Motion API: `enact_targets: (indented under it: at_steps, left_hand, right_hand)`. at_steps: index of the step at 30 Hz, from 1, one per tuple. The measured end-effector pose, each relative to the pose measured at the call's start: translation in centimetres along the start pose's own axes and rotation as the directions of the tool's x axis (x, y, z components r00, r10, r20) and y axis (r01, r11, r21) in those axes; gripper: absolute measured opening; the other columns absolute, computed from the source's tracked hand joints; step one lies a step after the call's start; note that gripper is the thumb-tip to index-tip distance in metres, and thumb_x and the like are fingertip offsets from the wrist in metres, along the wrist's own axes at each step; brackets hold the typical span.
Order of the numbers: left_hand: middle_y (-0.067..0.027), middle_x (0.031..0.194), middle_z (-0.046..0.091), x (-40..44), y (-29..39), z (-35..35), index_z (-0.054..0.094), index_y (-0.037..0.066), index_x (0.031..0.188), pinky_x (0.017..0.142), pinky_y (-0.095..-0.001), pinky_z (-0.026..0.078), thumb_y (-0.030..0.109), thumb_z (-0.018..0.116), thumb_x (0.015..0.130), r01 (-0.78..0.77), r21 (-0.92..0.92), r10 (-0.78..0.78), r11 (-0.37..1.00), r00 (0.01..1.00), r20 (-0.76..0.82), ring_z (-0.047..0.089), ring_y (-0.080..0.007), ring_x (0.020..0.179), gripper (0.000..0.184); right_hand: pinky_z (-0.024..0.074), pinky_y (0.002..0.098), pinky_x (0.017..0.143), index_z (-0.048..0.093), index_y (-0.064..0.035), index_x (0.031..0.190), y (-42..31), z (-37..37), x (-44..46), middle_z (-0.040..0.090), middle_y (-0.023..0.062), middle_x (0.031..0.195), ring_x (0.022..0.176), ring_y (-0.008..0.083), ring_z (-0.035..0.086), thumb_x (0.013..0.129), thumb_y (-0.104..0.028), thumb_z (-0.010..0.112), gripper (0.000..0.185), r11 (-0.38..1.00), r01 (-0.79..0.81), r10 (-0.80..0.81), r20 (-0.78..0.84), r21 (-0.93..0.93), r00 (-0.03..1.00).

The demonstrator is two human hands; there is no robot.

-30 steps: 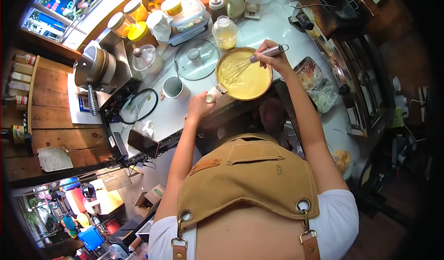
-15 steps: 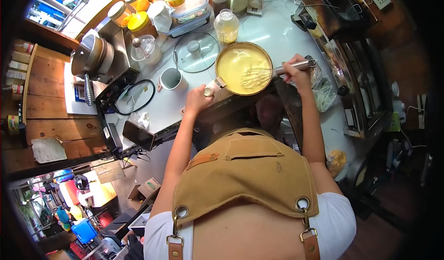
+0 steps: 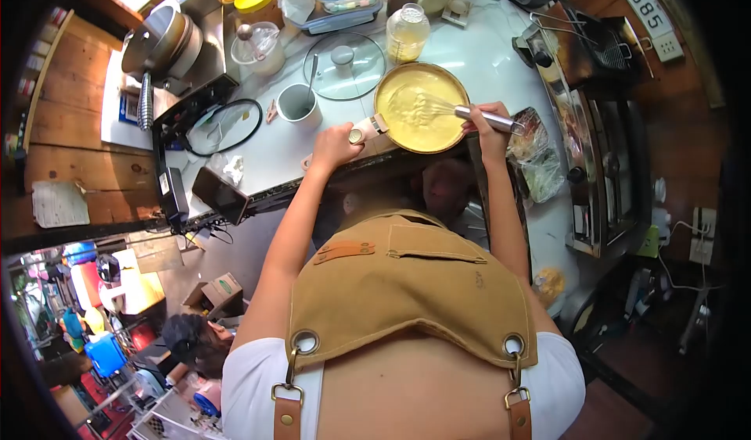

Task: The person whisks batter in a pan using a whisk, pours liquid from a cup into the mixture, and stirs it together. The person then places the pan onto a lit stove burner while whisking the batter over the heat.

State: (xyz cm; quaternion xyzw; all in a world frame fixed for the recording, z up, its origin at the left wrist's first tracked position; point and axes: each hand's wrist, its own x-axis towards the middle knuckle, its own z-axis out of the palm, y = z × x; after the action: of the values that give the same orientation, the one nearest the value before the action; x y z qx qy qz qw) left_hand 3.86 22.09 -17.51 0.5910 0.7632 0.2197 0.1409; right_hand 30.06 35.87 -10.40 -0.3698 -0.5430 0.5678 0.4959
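Observation:
Pale yellow batter (image 3: 407,131) fills a round pan (image 3: 422,150) at the counter's front edge. My left hand (image 3: 336,147) is closed around the pan's light-coloured handle (image 3: 369,129), to the left of the pan. From the right, my right hand (image 3: 489,135) grips the metal handle of a balloon whisk (image 3: 463,112). The whisk's wires are partly sunk in the middle of the batter, which is rippled and streaked around them. A clear glass lid (image 3: 332,76) and a white cup (image 3: 300,105) with a spoon stand left of the pan. Behind it is a clear jar (image 3: 407,33).
A toaster oven (image 3: 598,154) stands at the right, beside a clear plastic bag (image 3: 540,158) with greenery inside. Pots (image 3: 160,45) and a lidded box (image 3: 344,6) are farther back. Another person (image 3: 192,338) is at the lower left, below the counter.
The whisk has moved left and up, from the batter's right side to its middle. My left hand keeps hold of the handle. My view has shifted, and a person now shows at lower left.

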Motion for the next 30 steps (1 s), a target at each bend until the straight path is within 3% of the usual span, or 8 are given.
enact_targets:
  at_steps: [3,9,11,15,17,20,26,30]
  left_hand:
    - [-0.0188,0.063,0.058,-0.1,0.4,-0.5,0.057,0.004,0.069,0.058,-0.0431,0.047,0.028,0.064,0.062,0.008,-0.009,-0.008,1.000,1.000,-0.009,0.058,-0.0356,0.063,0.026]
    - [-0.0191,0.063,0.058,-0.3,-0.1,0.3,0.057,0.003,0.069,0.059,-0.0424,0.048,0.027,0.063,0.061,-0.001,-0.034,-0.001,0.999,0.999,-0.040,0.059,-0.0352,0.063,0.025]
    - [-0.0189,0.063,0.058,-0.4,-0.3,0.3,0.057,0.003,0.069,0.059,-0.0422,0.048,0.026,0.062,0.061,0.006,-0.044,-0.008,0.999,0.999,-0.050,0.059,-0.0349,0.063,0.025]
    - [-0.0187,0.064,0.059,-0.1,-0.2,-0.2,0.057,0.003,0.069,0.059,-0.0415,0.048,0.026,0.062,0.061,-0.011,-0.036,0.009,0.999,0.999,-0.034,0.059,-0.0343,0.063,0.025]
    - [-0.0187,0.064,0.059,-0.5,-0.2,0.2,0.057,0.003,0.069,0.059,-0.0413,0.048,0.026,0.062,0.060,-0.004,-0.043,0.003,0.999,1.000,-0.025,0.059,-0.0340,0.064,0.025]
    - [-0.0188,0.064,0.059,-0.2,-0.5,0.7,0.057,0.003,0.069,0.060,-0.0410,0.048,0.025,0.062,0.060,-0.001,-0.033,0.000,0.999,1.000,-0.021,0.059,-0.0339,0.065,0.025]
    - [-0.0192,0.062,0.058,-0.1,-0.5,0.3,0.057,0.002,0.069,0.059,-0.0412,0.048,0.024,0.062,0.060,-0.022,-0.047,0.021,0.999,1.000,-0.016,0.059,-0.0347,0.063,0.024]
    - [-0.0190,0.064,0.059,-0.2,-0.5,0.5,0.057,0.003,0.069,0.060,-0.0416,0.047,0.024,0.063,0.059,0.009,-0.046,-0.009,0.999,1.000,-0.010,0.059,-0.0348,0.064,0.024]
  right_hand:
    - [0.0415,0.0224,0.038,0.047,-0.0030,0.075,-0.7,-1.3,0.1,0.056,0.0082,0.062,0.043,0.0122,0.053,0.078,-0.002,0.060,0.014,0.994,0.010,-0.026,-0.140,-0.113,0.990]
    - [0.0408,0.0219,0.038,0.046,-0.0027,0.072,-1.4,3.1,-0.3,0.053,0.0062,0.057,0.041,0.0114,0.052,0.077,-0.001,0.059,0.015,0.998,0.017,-0.015,0.027,-0.065,1.000]
    - [0.0411,0.0237,0.040,0.047,-0.0028,0.075,-0.1,3.4,0.6,0.054,0.0078,0.060,0.043,0.0122,0.051,0.077,-0.001,0.059,0.013,0.983,0.139,-0.144,-0.040,-0.118,0.989]
    - [0.0323,0.0209,0.030,0.042,-0.0060,0.068,-1.6,0.6,0.0,0.051,0.0060,0.055,0.037,0.0101,0.046,0.076,-0.002,0.060,0.020,0.966,0.029,-0.089,-0.227,-0.256,0.970]
    - [0.0348,0.0215,0.032,0.043,-0.0054,0.069,-2.6,1.4,-1.2,0.052,0.0061,0.055,0.038,0.0110,0.047,0.076,-0.001,0.059,0.018,0.966,-0.061,0.022,-0.152,-0.253,0.988]
    - [0.0412,0.0224,0.040,0.044,-0.0033,0.074,-0.3,3.8,-1.2,0.052,0.0069,0.062,0.045,0.0117,0.052,0.076,0.000,0.058,0.014,0.993,0.097,-0.098,-0.017,-0.069,0.995]
    - [0.0360,0.0206,0.035,0.042,-0.0055,0.067,-1.2,1.0,-1.3,0.049,0.0047,0.053,0.039,0.0093,0.046,0.076,0.000,0.058,0.019,0.971,0.043,-0.115,-0.304,-0.235,0.946]
    - [0.0379,0.0219,0.036,0.043,-0.0050,0.069,-0.6,3.8,-2.0,0.048,0.0045,0.054,0.039,0.0113,0.048,0.076,0.000,0.058,0.017,0.989,0.074,-0.086,-0.088,-0.130,0.992]
